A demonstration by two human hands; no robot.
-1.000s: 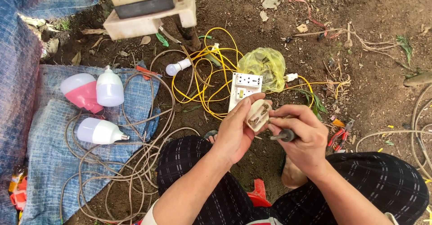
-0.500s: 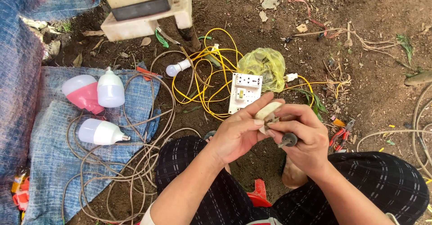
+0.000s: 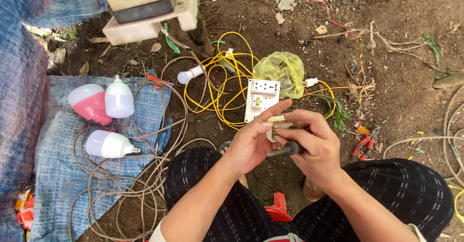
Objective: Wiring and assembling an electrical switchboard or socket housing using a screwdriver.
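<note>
Gripping a small cream plug part (image 3: 276, 125) w/ the left hand (image 3: 251, 143), fingers (image 3: 273, 112) curled round it, thumb pressed on its near face. That's the head view, only one we've got. Right hand (image 3: 314, 147) sits just beside, touching the same part, fingers closed on a dark-handled tool (image 3: 286, 149), prob. a screwdriver, tip hidden behind the part. Both hands are up over the lap, above the dirt ground (image 3: 396, 68), between the knees in dark checked trousers (image 3: 401, 193).

Step in hand, as I read it: working a screw or terminal on that plug part. Can't tell if tightening or loosening. Next move calls for a steady hold from the left, tip seated square, small twist from the right wrist.

Round about: white socket board (image 3: 261, 99) lies flat on the ground just beyond the hands, yellow wire (image 3: 217, 85) looped beside it, yellow plastic bag (image 3: 280, 70) touching its far corner. Small bulb (image 3: 189, 74) at the wire's left. Red-handled pliers (image 3: 365, 143) near the right knee. Three big bulbs, one pink (image 3: 89, 104), two white (image 3: 119, 98), on a blue cloth (image 3: 53, 174), well apart to the left, grey cable (image 3: 145, 174) coiled over it.
</note>
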